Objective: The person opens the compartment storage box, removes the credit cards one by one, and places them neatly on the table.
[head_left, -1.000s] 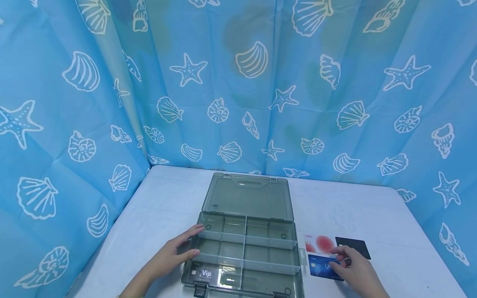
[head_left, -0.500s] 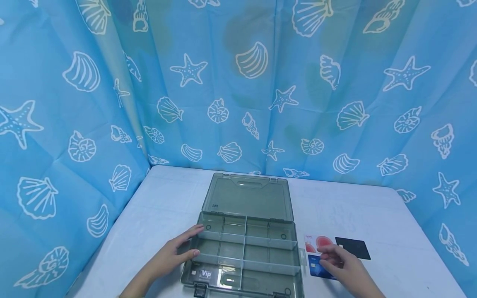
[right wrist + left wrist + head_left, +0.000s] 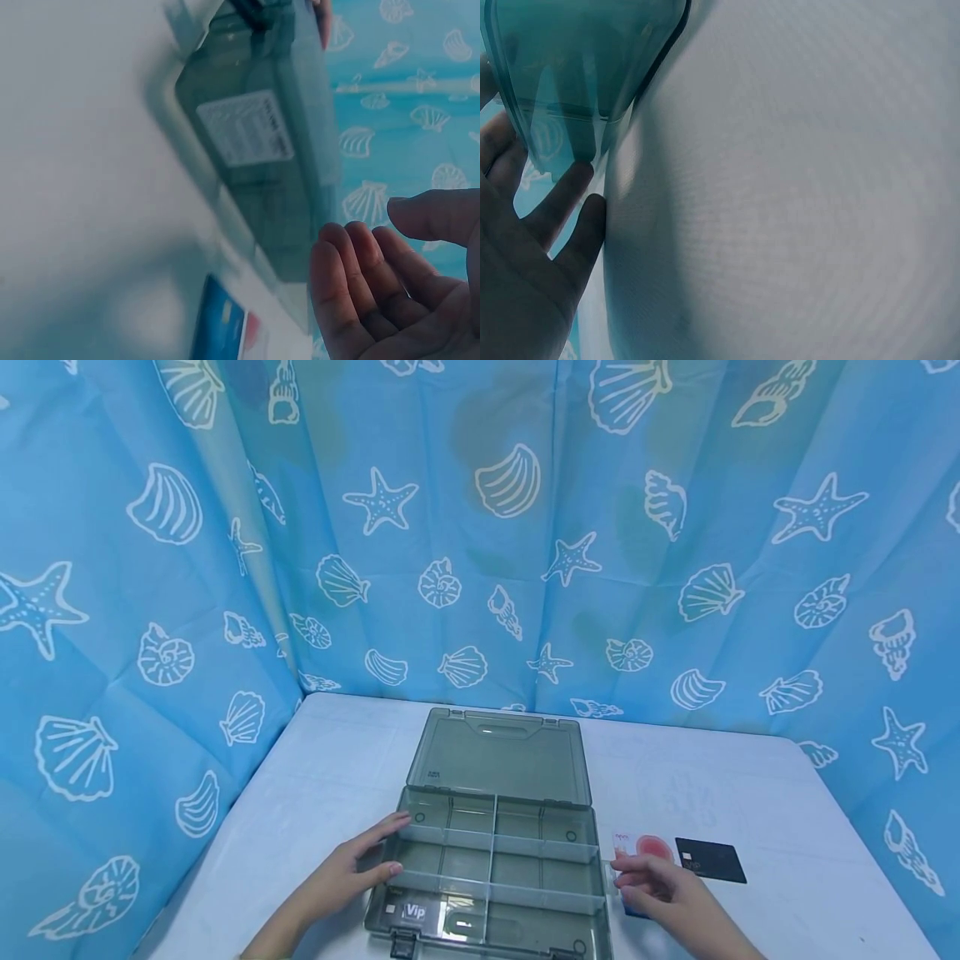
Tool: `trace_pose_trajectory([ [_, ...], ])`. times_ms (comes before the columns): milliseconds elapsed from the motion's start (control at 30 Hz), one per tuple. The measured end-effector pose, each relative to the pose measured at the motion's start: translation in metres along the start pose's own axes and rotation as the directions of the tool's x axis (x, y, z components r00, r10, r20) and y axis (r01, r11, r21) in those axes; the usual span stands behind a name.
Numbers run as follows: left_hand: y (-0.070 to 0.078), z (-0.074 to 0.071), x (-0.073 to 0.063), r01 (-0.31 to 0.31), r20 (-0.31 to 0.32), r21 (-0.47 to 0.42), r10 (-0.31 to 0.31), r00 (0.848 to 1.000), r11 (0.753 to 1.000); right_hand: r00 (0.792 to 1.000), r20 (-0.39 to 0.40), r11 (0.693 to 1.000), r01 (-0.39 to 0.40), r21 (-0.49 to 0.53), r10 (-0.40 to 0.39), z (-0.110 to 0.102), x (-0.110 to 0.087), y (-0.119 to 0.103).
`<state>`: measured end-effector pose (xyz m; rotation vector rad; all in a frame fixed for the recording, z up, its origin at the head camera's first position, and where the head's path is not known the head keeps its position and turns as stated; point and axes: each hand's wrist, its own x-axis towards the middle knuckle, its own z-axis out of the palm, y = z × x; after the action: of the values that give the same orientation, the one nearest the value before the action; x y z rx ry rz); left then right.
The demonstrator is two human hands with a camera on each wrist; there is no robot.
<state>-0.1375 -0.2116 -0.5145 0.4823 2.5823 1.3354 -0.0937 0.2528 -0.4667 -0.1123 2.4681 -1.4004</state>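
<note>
An open smoky-grey divided box [image 3: 453, 860] lies on the white table with its lid [image 3: 498, 756] folded back. My left hand [image 3: 352, 868] rests at its left edge, thumb and index fingertip on the rim, the other fingers extended along the wall. Past the right wall hovers my right hand [image 3: 663, 893], fingers loosely bent around nothing; its bare palm shows in the right wrist view. Beneath it a blue card [image 3: 217, 322] is mostly covered in the head view. Behind that lies a white card with red circles [image 3: 654, 846], beside a black VIP card [image 3: 711, 860].
A dark Vip card [image 3: 415, 911] lies in the box's front left compartment. The box's wall carries a white label [image 3: 247, 127]. Blue curtains with white shell prints [image 3: 461, 666] hang behind the table [image 3: 337, 752] and along both sides.
My right hand has moved left from over the cards toward the box's right wall, uncovering the black card and covering more of the blue one. The left hand has stayed put.
</note>
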Motion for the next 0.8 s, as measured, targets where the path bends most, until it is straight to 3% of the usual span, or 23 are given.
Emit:
trace_pose_trajectory([
  [200,0.0,0.0,0.0,0.002,-0.004,0.007,-0.001,1.0,1.0,0.994,0.09,0.996,0.057,0.065,-0.063,0.006,-0.001,-0.01],
  [400,0.002,0.0,0.0,0.001,-0.005,0.01,-0.001,1.0,1.0,0.972,0.193,0.985,0.107,0.139,-0.133,0.011,0.002,-0.016],
  [800,0.004,0.001,0.0,0.007,-0.016,0.021,-0.007,1.0,1.0,0.947,0.284,0.966,0.08,0.244,-0.15,0.034,0.008,-0.035],
])
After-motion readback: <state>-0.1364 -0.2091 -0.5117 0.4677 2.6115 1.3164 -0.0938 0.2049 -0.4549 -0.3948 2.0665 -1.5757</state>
